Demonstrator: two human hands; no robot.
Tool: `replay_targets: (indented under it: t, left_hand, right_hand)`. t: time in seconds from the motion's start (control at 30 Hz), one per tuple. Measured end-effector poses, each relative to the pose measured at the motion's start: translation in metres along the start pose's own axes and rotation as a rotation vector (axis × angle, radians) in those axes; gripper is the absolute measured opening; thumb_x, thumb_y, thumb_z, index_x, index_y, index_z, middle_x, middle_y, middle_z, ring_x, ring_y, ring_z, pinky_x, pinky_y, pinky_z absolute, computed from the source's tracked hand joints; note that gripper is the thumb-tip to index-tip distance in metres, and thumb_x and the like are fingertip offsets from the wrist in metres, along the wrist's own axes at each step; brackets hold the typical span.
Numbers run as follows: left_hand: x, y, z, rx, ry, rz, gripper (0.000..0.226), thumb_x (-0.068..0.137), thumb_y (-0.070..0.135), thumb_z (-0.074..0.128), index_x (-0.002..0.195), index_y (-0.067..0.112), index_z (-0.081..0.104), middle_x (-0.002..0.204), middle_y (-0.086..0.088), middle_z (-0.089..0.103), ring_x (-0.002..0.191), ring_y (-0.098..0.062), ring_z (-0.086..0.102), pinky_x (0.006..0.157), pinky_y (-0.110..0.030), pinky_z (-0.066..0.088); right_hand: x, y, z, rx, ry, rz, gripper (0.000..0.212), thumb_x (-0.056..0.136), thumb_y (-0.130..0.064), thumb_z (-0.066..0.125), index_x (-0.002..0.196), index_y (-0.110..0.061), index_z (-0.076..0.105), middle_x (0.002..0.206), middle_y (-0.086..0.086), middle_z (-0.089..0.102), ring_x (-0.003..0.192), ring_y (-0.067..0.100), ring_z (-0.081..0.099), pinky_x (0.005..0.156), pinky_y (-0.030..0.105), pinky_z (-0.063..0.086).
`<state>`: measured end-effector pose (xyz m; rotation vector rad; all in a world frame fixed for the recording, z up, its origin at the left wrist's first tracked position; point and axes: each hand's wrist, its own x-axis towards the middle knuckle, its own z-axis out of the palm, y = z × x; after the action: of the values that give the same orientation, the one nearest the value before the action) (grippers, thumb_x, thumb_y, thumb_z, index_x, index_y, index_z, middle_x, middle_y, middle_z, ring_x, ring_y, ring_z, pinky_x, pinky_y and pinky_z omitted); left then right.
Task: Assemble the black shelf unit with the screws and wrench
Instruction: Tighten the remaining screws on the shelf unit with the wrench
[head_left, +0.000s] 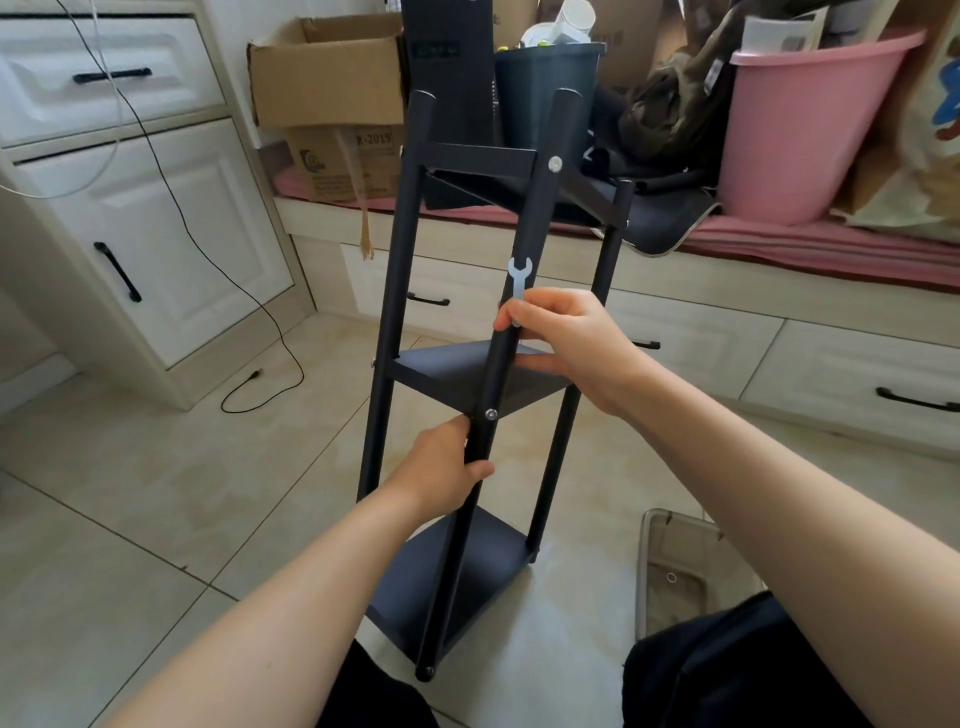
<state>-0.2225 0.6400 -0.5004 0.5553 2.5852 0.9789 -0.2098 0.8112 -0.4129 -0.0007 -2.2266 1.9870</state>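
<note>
The black shelf unit (395, 270) stands on the tiled floor in front of me, with three shelves between black poles. The near pole (540, 218) leans toward me and shows silver screws at the top shelf (555, 164) and the middle shelf (490, 414). My left hand (447, 470) grips this pole just below the middle shelf. My right hand (566, 338) holds the same pole above the middle shelf and pinches a small silver wrench (518, 278) against it, open jaw pointing up.
A metal tray (655, 566) with a small washer (671, 577) lies on the floor at my right. White cabinets stand left; a bench with drawers, cardboard boxes, a dark bin and a pink tub runs behind. A black cable trails across the tiles at left.
</note>
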Motion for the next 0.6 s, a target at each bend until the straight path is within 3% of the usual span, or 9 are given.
replay_targets:
  t: [0.1,0.23,0.47,0.53,0.6]
  left_hand:
    - [0.001,0.003,0.001,-0.019,-0.014,0.0,0.031,0.098,0.024,0.065,0.125,0.015,0.055,0.107,-0.003,0.062,0.099,-0.024,0.064,0.088,-0.039,0.058]
    - [0.003,0.004,0.003,-0.039,0.005,-0.003,0.03,0.097,0.024,0.066,0.125,0.017,0.055,0.107,0.003,0.061,0.098,-0.018,0.063,0.083,-0.032,0.058]
    - [0.002,-0.001,0.001,-0.016,0.014,-0.071,0.041,0.096,0.026,0.067,0.134,0.019,0.051,0.106,0.006,0.057,0.095,-0.018,0.061,0.087,-0.037,0.059]
    - [0.001,-0.003,0.0,-0.009,0.013,-0.084,0.042,0.096,0.025,0.068,0.135,0.02,0.051,0.106,0.004,0.057,0.096,-0.02,0.062,0.088,-0.04,0.059]
    - [0.0,-0.005,-0.001,0.02,0.008,-0.084,0.042,0.096,0.026,0.068,0.133,0.02,0.051,0.106,0.003,0.058,0.097,-0.023,0.064,0.088,-0.042,0.059]
  right_hand:
    - [0.001,-0.003,-0.002,-0.003,-0.013,-0.017,0.025,0.099,-0.018,0.057,0.08,-0.017,0.072,0.097,0.001,0.068,0.095,0.012,0.07,0.075,0.026,0.059]
    - [0.003,-0.002,-0.002,-0.037,-0.044,-0.044,0.024,0.099,-0.018,0.056,0.081,-0.015,0.072,0.097,-0.001,0.068,0.101,0.015,0.067,0.084,0.03,0.06]
    - [0.004,0.014,-0.014,-0.074,-0.067,0.031,0.021,0.098,-0.022,0.058,0.09,-0.014,0.076,0.102,-0.004,0.07,0.104,0.012,0.066,0.081,0.024,0.058]
    - [0.001,0.025,-0.02,-0.175,-0.07,0.086,0.02,0.098,-0.024,0.059,0.092,-0.015,0.076,0.104,-0.001,0.07,0.099,0.011,0.067,0.08,0.024,0.059]
    - [-0.005,0.035,-0.025,-0.265,-0.079,0.137,0.02,0.098,-0.022,0.058,0.092,-0.014,0.075,0.089,0.002,0.071,0.082,0.009,0.068,0.07,0.019,0.058]
